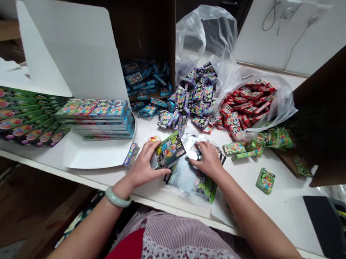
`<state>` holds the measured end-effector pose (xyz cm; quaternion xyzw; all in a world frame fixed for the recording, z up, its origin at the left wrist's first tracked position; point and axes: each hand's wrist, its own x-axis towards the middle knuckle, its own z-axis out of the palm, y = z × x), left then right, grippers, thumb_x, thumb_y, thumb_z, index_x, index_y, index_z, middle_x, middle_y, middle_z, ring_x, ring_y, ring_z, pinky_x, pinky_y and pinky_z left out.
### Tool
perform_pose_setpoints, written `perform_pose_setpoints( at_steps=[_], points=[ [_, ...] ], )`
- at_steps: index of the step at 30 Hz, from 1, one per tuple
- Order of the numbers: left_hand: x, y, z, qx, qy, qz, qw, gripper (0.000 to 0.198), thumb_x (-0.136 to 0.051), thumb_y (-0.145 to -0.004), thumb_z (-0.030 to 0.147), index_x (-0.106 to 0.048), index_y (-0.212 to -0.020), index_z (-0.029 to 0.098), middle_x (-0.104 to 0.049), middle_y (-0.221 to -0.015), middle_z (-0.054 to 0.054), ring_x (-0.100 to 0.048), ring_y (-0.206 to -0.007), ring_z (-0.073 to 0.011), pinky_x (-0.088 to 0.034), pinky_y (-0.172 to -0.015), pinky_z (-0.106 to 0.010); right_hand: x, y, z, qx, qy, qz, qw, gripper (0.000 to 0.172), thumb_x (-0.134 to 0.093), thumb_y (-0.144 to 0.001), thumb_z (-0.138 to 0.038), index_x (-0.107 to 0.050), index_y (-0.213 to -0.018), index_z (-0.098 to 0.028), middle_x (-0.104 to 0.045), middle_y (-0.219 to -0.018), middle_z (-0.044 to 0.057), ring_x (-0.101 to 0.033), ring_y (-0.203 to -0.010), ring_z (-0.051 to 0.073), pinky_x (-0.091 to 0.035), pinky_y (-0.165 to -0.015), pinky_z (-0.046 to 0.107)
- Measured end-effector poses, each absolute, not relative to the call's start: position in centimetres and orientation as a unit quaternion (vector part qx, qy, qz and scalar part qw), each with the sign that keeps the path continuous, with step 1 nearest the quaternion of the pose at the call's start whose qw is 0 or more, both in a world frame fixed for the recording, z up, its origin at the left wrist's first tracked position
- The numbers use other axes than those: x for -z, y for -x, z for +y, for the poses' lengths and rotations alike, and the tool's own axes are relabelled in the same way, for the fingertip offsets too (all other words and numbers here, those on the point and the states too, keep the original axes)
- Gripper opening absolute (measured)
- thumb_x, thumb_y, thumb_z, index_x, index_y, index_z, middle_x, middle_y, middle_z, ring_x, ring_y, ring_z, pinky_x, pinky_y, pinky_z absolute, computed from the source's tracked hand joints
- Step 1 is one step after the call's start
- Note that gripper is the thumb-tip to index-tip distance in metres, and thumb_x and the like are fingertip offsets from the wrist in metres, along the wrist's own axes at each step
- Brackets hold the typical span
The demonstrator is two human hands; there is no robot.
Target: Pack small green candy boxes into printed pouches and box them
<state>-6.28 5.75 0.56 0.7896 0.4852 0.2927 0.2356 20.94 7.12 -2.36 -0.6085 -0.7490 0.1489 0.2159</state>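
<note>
My left hand (143, 163) is shut around a small dark green toy package (168, 151), holding it tilted just above the table. My right hand (208, 160) grips the top of a clear plastic bag (186, 178) lying flat on the table, with colourful printed packaging visible through it. The two hands are close together, and the green package nearly touches the bag. A small blue package (131, 155) lies to the left of my left hand. A pale green bangle (118, 197) circles my left wrist.
Loose blue packets fill a cardboard box (144, 81). Purple-blue packets (197, 95) and red packets (246, 106) are heaped in plastic bags behind my hands. Green packets (261, 143) lie to the right, and a stack of boxes (96, 118) stands left.
</note>
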Motion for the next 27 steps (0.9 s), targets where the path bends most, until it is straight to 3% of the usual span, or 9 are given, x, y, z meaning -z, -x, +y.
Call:
perform_pose_setpoints(
  at_steps=[4, 9, 15, 19, 23, 27],
  points=[
    [-0.7, 6.2, 5.7, -0.280, -0.813, 0.461, 0.221, 0.092, -0.078, -0.067, 0.050, -0.032, -0.142, 0.025, -0.042, -0.132, -0.013, -0.042, -0.128, -0.0350, -0.036, -0.109, -0.057, -1.7, -23.9, 6.3, -0.126, 0.574, -0.729, 0.352, 0.051, -0.066, -0.077, -0.036, -0.056, -0.125, -0.021, -0.055, -0.129, 0.015, -0.050, -0.122, 0.031, -0.039, -0.103, 0.051],
    [-0.6, 5.3, 5.8, -0.266, -0.850, 0.401, 0.215, 0.099, -0.080, -0.066, 0.048, -0.026, -0.146, 0.024, -0.040, -0.132, -0.014, -0.040, -0.128, -0.0364, -0.037, -0.107, -0.058, -8.2, -26.0, 4.7, -0.165, 0.403, -0.871, 0.228, 0.061, -0.070, -0.078, -0.038, -0.049, -0.135, -0.031, -0.045, -0.145, 0.009, -0.043, -0.132, 0.030, -0.037, -0.107, 0.052],
    [-0.9, 5.2, 5.8, -0.243, -0.877, 0.352, 0.219, 0.102, -0.079, -0.065, 0.051, -0.025, -0.147, 0.024, -0.041, -0.130, -0.015, -0.042, -0.124, -0.0352, -0.040, -0.105, -0.055, -9.3, -25.3, 5.1, -0.170, 0.354, -0.911, 0.124, 0.059, -0.075, -0.075, -0.030, -0.056, -0.131, -0.031, -0.048, -0.142, 0.009, -0.048, -0.126, 0.031, -0.042, -0.102, 0.052],
    [-1.0, 4.8, 5.7, -0.244, -0.873, 0.352, 0.234, 0.101, -0.080, -0.064, 0.052, -0.027, -0.146, 0.023, -0.042, -0.129, -0.014, -0.044, -0.122, -0.0337, -0.041, -0.105, -0.053, -9.2, -24.4, 5.8, -0.175, 0.351, -0.912, 0.116, 0.062, -0.078, -0.073, -0.034, -0.055, -0.130, -0.028, -0.049, -0.137, 0.012, -0.049, -0.125, 0.030, -0.044, -0.103, 0.050],
    [-0.8, 4.2, 5.5, -0.261, -0.858, 0.379, 0.228, 0.100, -0.081, -0.063, 0.051, -0.029, -0.143, 0.021, -0.043, -0.127, -0.015, -0.044, -0.121, -0.0334, -0.041, -0.104, -0.053, -8.3, -23.3, 5.8, -0.224, 0.371, -0.879, 0.199, 0.080, -0.077, -0.069, -0.051, -0.042, -0.136, -0.024, -0.044, -0.138, 0.015, -0.044, -0.130, 0.029, -0.041, -0.108, 0.047],
    [-0.5, 4.0, 5.4, -0.275, -0.848, 0.411, 0.191, 0.095, -0.080, -0.064, 0.050, -0.032, -0.140, 0.020, -0.044, -0.130, -0.016, -0.044, -0.122, -0.0346, -0.039, -0.105, -0.054, -6.0, -22.5, 4.5, -0.237, 0.468, -0.803, 0.281, 0.046, -0.063, -0.084, -0.049, -0.053, -0.123, -0.028, -0.043, -0.139, 0.012, -0.040, -0.133, 0.029, -0.037, -0.110, 0.051]
  ],
)
